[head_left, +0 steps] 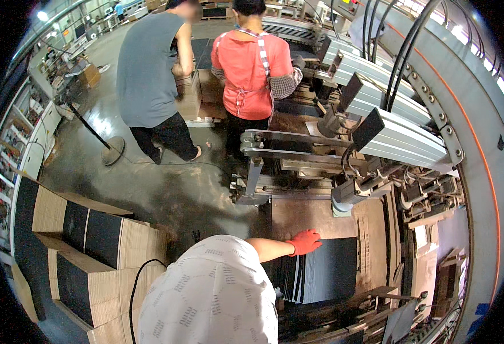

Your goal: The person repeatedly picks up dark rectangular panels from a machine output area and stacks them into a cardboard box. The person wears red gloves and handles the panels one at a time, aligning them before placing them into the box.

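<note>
My left hand (305, 242), in a red glove, reaches to the right across the work table. Its fingers look stretched out over the far edge of a stack of black sheets (332, 269), touching or just above it; I cannot make out a grip. The stack's left side is fanned into several separate edges. Beyond the hand lies a bare brown board (303, 215), with a suction-cup-like machine part (342, 203) standing over its right side. My white patterned sleeve covers the lower middle of the view. My right hand does not show.
Metal machine arms (298, 143) and hanging cables are at the right. Stacked black-topped boards (102, 235) stand on the left. Two people work farther off, one in a grey top (151, 69), one in a red top (246, 74). A round-based pole (112, 151) stands on the floor.
</note>
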Available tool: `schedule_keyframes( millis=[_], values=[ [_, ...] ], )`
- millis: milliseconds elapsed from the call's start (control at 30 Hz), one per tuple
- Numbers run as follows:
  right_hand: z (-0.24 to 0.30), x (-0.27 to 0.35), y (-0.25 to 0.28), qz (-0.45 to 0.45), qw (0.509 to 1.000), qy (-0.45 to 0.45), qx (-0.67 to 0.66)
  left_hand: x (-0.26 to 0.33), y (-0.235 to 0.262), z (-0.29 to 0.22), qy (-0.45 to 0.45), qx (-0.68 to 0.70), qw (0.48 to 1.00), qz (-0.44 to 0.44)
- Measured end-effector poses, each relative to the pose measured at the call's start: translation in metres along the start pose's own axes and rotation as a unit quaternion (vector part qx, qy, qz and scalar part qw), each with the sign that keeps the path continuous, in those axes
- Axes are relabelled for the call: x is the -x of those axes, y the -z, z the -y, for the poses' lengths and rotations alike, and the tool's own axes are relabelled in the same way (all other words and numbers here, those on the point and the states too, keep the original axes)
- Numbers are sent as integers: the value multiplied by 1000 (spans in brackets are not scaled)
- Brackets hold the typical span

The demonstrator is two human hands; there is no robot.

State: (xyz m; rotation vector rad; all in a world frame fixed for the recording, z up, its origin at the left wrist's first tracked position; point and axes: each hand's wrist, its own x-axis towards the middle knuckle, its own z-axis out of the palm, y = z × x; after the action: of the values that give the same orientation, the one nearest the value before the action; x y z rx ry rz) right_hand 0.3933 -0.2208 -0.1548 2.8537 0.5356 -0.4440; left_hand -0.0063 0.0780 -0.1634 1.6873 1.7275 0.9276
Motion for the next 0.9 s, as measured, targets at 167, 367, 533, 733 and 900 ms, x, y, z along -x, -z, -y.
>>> schedule_keyframes(
  millis=[167, 367, 533, 733, 900],
  values=[
    [-1, 18, -7, -16, 997, 20, -74, -14, 10, -7, 23, 3, 1000, 5],
    [33, 46, 6, -35, 983, 79, -164, -30, 17, -13, 47, -65, 997, 18],
    [44, 60, 13, -50, 971, 103, -209, -42, 28, -16, 67, -92, 990, 84],
    [29, 71, 25, -82, 957, 107, -258, -52, 30, -17, 62, -84, 977, 187],
    [20, 96, 76, -76, 939, 90, -324, -34, 77, 21, 8, -9, 980, 198]
  ],
)
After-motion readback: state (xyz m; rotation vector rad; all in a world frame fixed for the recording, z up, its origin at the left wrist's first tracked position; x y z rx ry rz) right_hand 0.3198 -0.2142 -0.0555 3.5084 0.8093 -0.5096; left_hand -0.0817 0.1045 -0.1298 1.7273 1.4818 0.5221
